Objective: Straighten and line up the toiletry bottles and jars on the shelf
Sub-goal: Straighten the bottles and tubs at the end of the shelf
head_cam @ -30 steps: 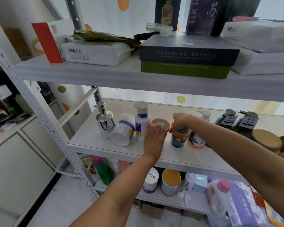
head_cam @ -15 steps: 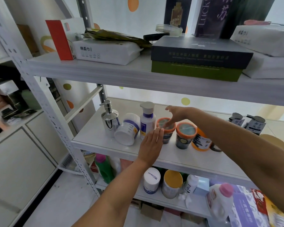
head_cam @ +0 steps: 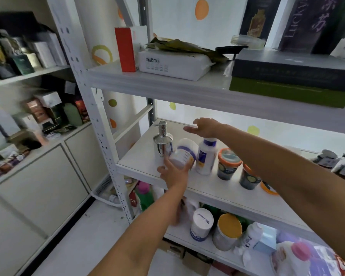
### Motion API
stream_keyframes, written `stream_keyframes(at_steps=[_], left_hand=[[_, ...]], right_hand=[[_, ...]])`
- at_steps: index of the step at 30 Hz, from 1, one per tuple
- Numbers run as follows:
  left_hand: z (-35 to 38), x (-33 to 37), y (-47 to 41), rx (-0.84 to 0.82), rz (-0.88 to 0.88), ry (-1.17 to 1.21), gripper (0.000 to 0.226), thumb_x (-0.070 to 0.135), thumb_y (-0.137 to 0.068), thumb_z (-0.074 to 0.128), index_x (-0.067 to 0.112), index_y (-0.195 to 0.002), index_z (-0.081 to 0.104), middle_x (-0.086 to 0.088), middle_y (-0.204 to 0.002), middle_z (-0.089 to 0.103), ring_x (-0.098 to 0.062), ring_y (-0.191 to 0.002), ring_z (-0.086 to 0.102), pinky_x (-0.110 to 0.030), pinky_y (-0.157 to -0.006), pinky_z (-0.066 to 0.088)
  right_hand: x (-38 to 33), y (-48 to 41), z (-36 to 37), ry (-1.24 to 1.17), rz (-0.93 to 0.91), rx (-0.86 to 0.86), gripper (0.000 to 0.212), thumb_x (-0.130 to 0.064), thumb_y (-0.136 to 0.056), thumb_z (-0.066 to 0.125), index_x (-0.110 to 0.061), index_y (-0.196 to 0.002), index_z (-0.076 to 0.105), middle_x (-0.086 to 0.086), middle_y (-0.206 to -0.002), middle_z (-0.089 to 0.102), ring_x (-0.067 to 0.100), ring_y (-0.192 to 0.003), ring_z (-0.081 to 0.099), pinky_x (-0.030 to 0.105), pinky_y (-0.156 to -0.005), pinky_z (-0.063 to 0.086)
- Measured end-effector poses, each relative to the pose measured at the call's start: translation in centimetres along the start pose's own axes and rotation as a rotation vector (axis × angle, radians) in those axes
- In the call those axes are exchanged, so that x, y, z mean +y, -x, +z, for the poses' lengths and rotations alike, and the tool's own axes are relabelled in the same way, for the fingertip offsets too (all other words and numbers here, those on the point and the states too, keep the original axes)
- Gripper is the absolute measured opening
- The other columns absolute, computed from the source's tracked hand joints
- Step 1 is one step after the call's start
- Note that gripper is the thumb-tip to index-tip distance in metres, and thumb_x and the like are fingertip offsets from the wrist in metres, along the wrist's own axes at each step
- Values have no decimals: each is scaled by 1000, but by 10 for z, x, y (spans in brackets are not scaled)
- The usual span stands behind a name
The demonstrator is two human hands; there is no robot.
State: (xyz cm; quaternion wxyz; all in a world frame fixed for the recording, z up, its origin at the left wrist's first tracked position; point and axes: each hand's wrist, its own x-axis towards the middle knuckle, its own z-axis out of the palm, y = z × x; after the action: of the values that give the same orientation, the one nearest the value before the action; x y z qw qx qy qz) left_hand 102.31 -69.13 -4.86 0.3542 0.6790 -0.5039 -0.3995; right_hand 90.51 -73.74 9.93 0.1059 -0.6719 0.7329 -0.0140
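Hidden: right arm is covering part of the orange jars [head_cam: 228, 163] and the jar [head_cam: 268, 189] behind; tub [head_cam: 184, 154] label is blurring
Left hand [head_cam: 172, 173]: gripping the tilted white tub from below, fingers curling round its base
Right hand [head_cam: 205, 127]: hovering open and empty above the bottle [head_cam: 206, 156], fingers spreading
Tub: leaning between pump [head_cam: 162, 140] and bottle on the shelf [head_cam: 139, 156]

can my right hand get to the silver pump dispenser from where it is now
Probably yes. The right hand hangs open above the back of the shelf, just right of the silver pump dispenser. Nothing stands between them; the left hand is lower, on the tilted white jar.
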Motion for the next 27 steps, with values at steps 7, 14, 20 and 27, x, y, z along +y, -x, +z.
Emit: stream_keyframes(at_steps=[7,14,20,27], left_hand=[[-7,5,-5,-49,-105,343,69,36,-90,60,22,-147,25,-17,-139,46,-35,-123,49,-40,-98,44],[-14,-10,-17,-120,-82,449,49,39,-96,49,11,-136,44,-16,-121,61,-30,-105,63,-46,-93,52],[-16,-18,-21,-129,-111,585,36,35,-100,42,7,-118,55,-12,-104,64,-22,-84,64,-23,-65,53],[-18,-18,-21,-224,-224,754,37,26,-101,42,0,-125,53,-18,-114,62,-25,-99,62,-23,-70,56]], right_hand=[[-25,-13,7,428,-148,58,47,-42,-96,42,-9,-129,51,9,-129,58,26,-121,53,44,-114,24],[-41,-13,10,593,-126,-88,38,-39,-98,40,-13,-120,57,4,-123,62,23,-121,53,52,-118,8],[-46,-14,15,619,-153,-132,40,-40,-96,46,-15,-125,54,3,-123,62,23,-122,52,52,-118,12],[-48,-21,13,535,-195,-64,40,-39,-89,59,-13,-119,56,3,-118,64,22,-114,57,47,-114,23]])
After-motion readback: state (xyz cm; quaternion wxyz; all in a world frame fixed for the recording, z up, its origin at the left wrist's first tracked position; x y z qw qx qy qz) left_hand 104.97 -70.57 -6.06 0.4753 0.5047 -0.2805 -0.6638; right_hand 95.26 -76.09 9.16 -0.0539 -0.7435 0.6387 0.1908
